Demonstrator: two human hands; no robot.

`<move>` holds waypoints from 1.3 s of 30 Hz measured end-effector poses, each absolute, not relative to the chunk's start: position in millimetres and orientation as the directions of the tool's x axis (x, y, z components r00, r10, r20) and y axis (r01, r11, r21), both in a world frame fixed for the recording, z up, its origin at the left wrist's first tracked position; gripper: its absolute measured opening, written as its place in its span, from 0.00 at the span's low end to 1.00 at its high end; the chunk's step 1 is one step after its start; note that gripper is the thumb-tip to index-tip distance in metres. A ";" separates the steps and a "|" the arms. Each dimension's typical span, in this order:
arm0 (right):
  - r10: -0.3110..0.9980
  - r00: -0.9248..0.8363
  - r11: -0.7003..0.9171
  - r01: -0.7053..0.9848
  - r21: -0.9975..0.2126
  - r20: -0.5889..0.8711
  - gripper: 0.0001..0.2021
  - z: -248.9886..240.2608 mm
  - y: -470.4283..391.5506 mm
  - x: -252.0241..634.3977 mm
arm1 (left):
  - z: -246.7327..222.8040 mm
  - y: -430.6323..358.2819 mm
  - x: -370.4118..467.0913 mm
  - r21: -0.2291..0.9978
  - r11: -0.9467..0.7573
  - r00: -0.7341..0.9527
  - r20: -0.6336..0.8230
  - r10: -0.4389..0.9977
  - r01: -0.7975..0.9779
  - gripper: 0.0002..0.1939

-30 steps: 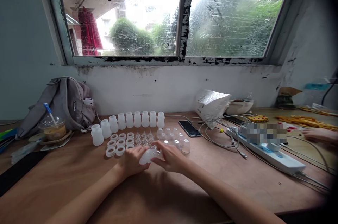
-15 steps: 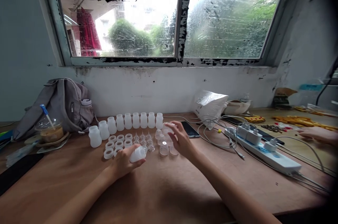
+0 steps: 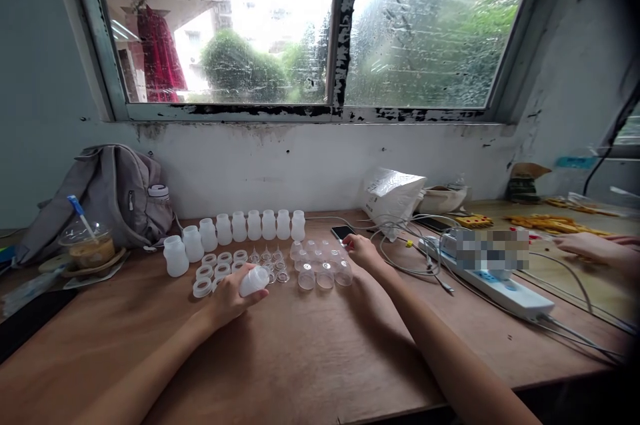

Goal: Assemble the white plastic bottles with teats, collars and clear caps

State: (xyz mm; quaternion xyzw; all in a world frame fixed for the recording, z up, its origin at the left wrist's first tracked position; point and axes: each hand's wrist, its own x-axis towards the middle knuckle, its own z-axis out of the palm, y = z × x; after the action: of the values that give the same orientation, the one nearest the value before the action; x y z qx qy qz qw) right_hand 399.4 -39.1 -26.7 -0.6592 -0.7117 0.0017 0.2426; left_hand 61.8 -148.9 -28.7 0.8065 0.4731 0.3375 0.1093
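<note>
My left hand (image 3: pixel 231 298) is wrapped round a frosted white bottle (image 3: pixel 253 281), which tilts over the table beside the white rings (image 3: pixel 203 287). My right hand (image 3: pixel 361 250) is at the right edge of the clear domed caps (image 3: pixel 325 275), near the black phone (image 3: pixel 343 232); its fingers are bent together, and what they hold, if anything, is too small to make out. Several upright frosted bottles (image 3: pixel 223 229) stand in a curved row behind. Clear pointed nipples (image 3: pixel 278 266) stand between the rings and the caps.
A grey backpack (image 3: pixel 115 191) and a drink cup (image 3: pixel 93 248) are at the left. On the right lie tangled cables (image 3: pixel 400 258), a white power strip (image 3: pixel 515 293) and a silvery bag (image 3: pixel 393 195). Another person's hand (image 3: pixel 585 246) is over yellow pieces at the far right.
My right hand has moved right from over the clear caps to their right edge, and its fingers have come together. My left hand still holds the bottle, now tilted more upright.
</note>
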 end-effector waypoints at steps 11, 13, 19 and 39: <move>0.967 -0.133 0.193 0.939 -0.283 0.217 0.19 -33.9 -34.6 405.6 | -28.2 -150.6 63.3 0.512 -0.526 0.342 0.414 0.844 0.679 0.20; 0.970 -0.152 0.200 0.942 -0.269 0.189 0.21 -36.8 -32.7 407.8 | -27.6 -150.9 63.7 0.521 -0.522 0.343 0.405 0.847 0.675 0.20; 0.968 -0.159 0.203 0.951 -0.231 0.195 0.28 -44.2 -26.4 410.3 | -28.4 -150.6 63.7 0.528 -0.512 0.336 0.397 0.854 0.677 0.21; 0.890 -0.116 0.262 0.921 -0.287 0.441 0.15 -54.5 -12.6 411.7 | -27.4 -151.7 63.3 0.546 -0.506 0.333 0.388 0.859 0.668 0.20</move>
State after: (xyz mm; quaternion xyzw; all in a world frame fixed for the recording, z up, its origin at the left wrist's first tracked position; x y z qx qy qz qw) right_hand 411.7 -12.6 -54.5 -0.6068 -0.7463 -0.0287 0.2721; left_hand 63.3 -151.7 -27.4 0.8034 0.4753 0.3278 0.1459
